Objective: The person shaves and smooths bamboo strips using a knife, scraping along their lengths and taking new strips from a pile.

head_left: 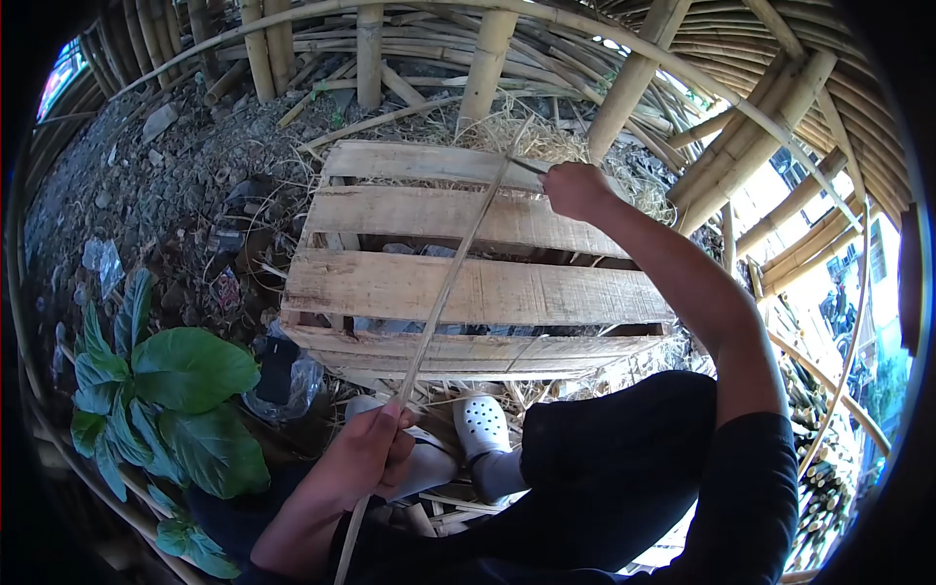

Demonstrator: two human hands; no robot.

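Evidently the work on the bamboo strip (444, 292) is partway along, though how far is hard to judge. The left hand (366, 448) is closed around the strip low down, with a tail of it running out below the fist towards the lap. Ahead of that grip the strip slants up and away over a slatted wooden crate (468, 288). The right hand (577, 190) is clenched on a knife (529, 167), its handle hidden in the fist; the blade points left from that grip and meets the strip near its far end. Whether the edge is biting or only resting there, I cannot tell.

As for what is done, the strip is already slender and in one piece from below the left fist to just beyond the blade. Pale, straw-like shavings (546, 132) lie beyond the right fist, behind the crate, perhaps from trimming, but the picture does not show which piece they came from. As for what is left, the length between the two grips looks intact; whether it needs more trimming cannot be seen, since its surface is too small to read.
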